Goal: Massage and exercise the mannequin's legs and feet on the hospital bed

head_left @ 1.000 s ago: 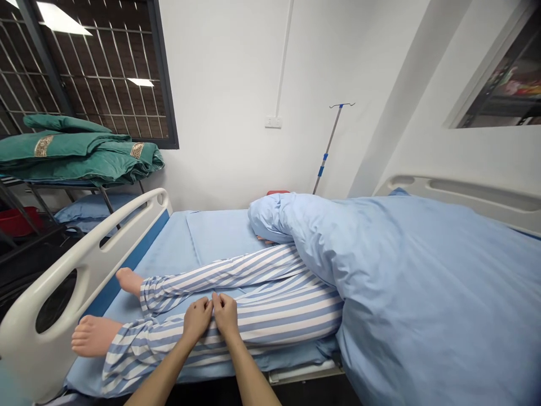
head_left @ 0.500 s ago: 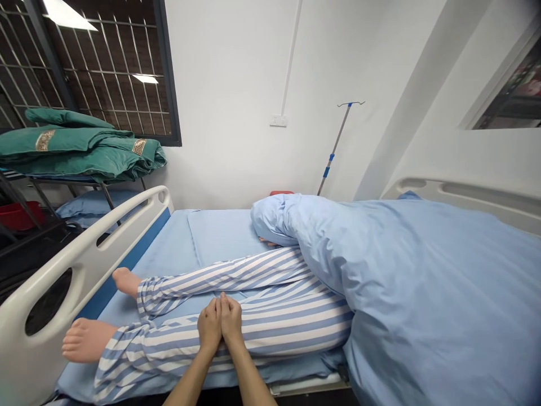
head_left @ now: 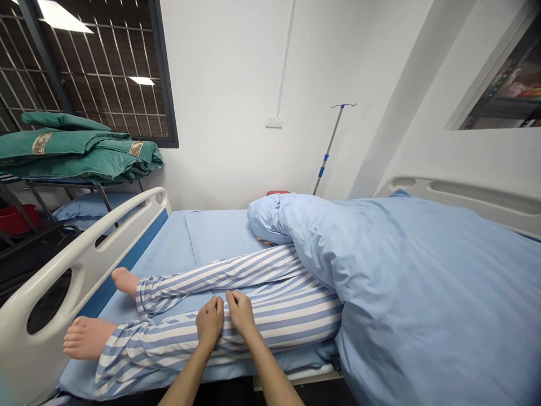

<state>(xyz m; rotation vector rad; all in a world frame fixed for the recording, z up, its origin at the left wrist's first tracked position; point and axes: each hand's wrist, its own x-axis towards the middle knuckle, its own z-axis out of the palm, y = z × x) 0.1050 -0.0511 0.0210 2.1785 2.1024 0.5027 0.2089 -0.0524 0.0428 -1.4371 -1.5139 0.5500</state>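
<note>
Left hand (head_left: pixel 209 320) and right hand (head_left: pixel 240 312), curled into loose fists, are over the near striped trouser leg (head_left: pixel 296 318); light, even pressure suits.

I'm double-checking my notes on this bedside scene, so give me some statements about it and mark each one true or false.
1. The left hand and the right hand both have curled fingers. True.
2. The left hand is gripping the footboard. False: it is at the nearer leg of the striped trousers, away from the footboard.
3. The blue quilt covers both feet. False: the bare feet show.
4. An IV pole stands on the far side of the bed. True.
5. The folded fabric pile by the barred window is red. False: it is green.
</note>
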